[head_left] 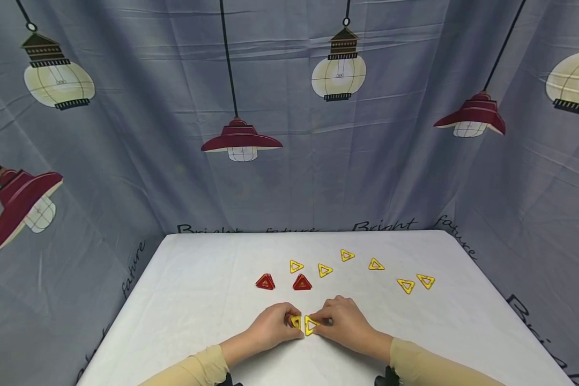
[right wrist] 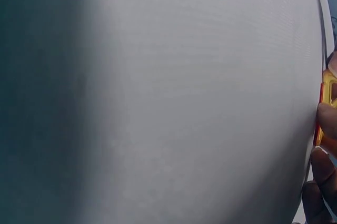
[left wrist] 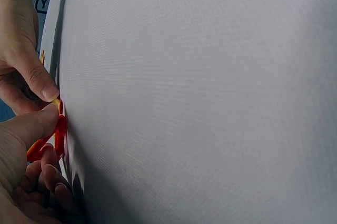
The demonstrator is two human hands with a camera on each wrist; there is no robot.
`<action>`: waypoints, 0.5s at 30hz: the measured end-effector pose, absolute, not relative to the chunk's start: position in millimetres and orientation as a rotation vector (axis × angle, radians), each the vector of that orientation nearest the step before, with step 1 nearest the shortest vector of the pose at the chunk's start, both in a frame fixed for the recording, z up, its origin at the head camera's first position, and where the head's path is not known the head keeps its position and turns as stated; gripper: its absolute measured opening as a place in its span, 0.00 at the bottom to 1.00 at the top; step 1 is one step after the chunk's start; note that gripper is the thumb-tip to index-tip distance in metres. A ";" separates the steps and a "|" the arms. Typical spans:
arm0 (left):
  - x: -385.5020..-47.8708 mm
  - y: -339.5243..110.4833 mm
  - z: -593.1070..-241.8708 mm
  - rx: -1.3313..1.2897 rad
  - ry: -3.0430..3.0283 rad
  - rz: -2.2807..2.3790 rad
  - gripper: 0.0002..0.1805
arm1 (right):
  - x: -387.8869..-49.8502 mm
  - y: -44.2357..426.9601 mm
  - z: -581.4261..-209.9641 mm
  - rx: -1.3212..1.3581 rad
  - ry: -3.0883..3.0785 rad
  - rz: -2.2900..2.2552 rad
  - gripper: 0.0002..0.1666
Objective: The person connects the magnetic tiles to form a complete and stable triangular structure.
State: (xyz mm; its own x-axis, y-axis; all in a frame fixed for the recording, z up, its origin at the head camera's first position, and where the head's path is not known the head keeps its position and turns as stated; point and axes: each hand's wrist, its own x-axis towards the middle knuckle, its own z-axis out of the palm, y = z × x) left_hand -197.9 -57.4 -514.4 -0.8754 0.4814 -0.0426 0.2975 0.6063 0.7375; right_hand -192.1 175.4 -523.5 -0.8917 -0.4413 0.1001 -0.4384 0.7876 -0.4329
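Near the front middle of the table, my left hand (head_left: 276, 326) pinches a yellow triangular piece (head_left: 296, 322). Just to its right, my right hand (head_left: 344, 325) pinches another yellow triangle (head_left: 311, 325) between thumb and fingers; a narrow gap shows between the two pieces. In the left wrist view, my left hand (left wrist: 29, 150) has its fingertips around a piece with red edges (left wrist: 60, 129), close to my right thumb. At the edge of the right wrist view, my right hand (right wrist: 327, 129) grips a yellow piece with a red side (right wrist: 328, 84).
Two red triangular pieces (head_left: 265, 282) (head_left: 302, 282) lie beyond my hands on the white table (head_left: 198, 300). Several yellow triangles, one of them upright-looking (head_left: 376, 264), are spread toward the back and right. A grey curtain with printed lamps (head_left: 289, 187) hangs behind the table.
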 end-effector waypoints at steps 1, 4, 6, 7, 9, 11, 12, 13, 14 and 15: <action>-198.0 -57.4 -514.6 0.640 2.597 1.128 0.22 | -192.2 175.1 -523.7 -0.731 2.964 -0.716 0.17; -198.1 -57.2 -515.1 0.642 2.601 1.127 0.22 | -192.2 174.1 -524.0 -0.737 2.965 -0.721 0.17; -198.5 -56.9 -516.1 0.647 2.604 1.125 0.22 | -192.0 173.7 -524.2 -0.744 2.970 -0.724 0.17; -198.7 -56.7 -516.8 0.651 2.606 1.125 0.22 | -191.9 173.5 -524.2 -0.748 2.972 -0.726 0.17; -198.8 -56.5 -517.5 0.656 2.613 1.119 0.22 | -191.6 173.0 -524.3 -0.758 2.975 -0.729 0.17; -198.7 -56.5 -517.8 0.657 2.617 1.114 0.22 | -191.7 172.8 -524.5 -0.763 2.980 -0.726 0.16; -198.7 -56.6 -517.6 0.656 2.615 1.115 0.22 | -191.7 172.6 -524.6 -0.767 2.982 -0.725 0.16; -198.9 -56.8 -517.6 0.655 2.611 1.118 0.22 | -191.9 172.4 -524.8 -0.768 2.983 -0.725 0.16; -198.8 -57.2 -516.8 0.654 2.604 1.124 0.23 | -192.0 172.3 -525.0 -0.769 2.984 -0.724 0.16; -199.1 -57.7 -516.3 0.657 2.595 1.132 0.22 | -192.2 172.3 -525.1 -0.770 2.984 -0.722 0.16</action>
